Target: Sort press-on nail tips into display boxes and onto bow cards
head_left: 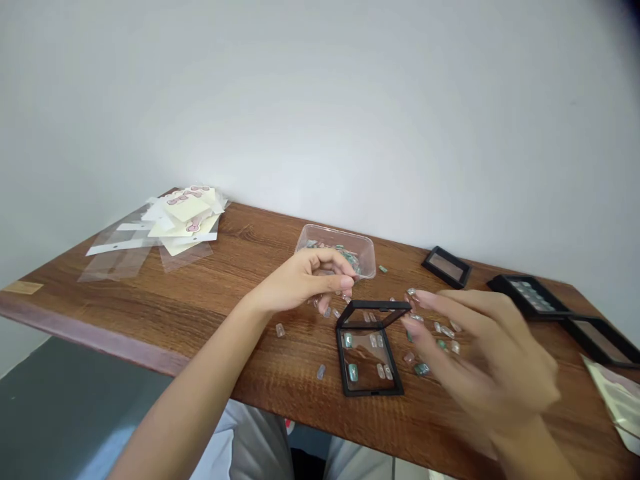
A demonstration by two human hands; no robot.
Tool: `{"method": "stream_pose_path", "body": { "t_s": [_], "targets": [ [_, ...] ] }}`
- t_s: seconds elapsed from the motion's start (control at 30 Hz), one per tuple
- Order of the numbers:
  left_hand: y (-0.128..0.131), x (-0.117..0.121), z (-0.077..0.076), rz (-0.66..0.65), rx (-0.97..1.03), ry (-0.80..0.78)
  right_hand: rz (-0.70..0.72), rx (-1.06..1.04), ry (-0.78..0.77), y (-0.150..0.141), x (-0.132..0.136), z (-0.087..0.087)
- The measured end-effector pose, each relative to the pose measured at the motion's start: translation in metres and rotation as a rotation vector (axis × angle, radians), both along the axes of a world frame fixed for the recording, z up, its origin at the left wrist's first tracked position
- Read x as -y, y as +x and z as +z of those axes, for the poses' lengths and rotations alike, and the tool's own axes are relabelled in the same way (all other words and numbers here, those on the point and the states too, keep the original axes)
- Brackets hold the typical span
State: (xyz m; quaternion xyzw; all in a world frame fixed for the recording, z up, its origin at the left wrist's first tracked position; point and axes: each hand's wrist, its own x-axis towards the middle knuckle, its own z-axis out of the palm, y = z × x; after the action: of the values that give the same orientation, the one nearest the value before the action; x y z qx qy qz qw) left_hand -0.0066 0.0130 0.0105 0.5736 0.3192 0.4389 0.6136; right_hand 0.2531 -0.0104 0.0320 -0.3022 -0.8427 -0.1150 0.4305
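The left hand (320, 273) curls in, thumb and forefinger almost together; I can't tell whether they pinch anything. The blurred right hand (495, 347) points its fingertips at the tilted lid (375, 305), grip unclear. The case (373, 393) lies between them.

pale wall (320, 120), wooden table (225, 267), cards (188, 209) piled on clear sleeves (117, 260), dark floor (65, 400)

Black case (367, 375), brown table (250, 267); pale wall (320, 120)
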Motion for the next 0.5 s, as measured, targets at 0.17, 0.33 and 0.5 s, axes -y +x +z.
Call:
{"method": "stream_pose_path", "body": {
  "t_s": [0.17,0.33,0.5],
  "targets": [
    [0.002,0.002,-0.001,-0.062,0.104,-0.020,0.038,0.004,0.079,-0.043,-0.009,0.004],
    [0.003,0.003,-0.001,-0.087,0.175,-0.026,0.099,-0.014,0.070,-0.052,-0.018,-0.002],
    [0.005,0.004,-0.001,-0.091,0.210,-0.041,0.102,-0.052,0.069,-0.054,-0.015,-0.003]
  ]
}}
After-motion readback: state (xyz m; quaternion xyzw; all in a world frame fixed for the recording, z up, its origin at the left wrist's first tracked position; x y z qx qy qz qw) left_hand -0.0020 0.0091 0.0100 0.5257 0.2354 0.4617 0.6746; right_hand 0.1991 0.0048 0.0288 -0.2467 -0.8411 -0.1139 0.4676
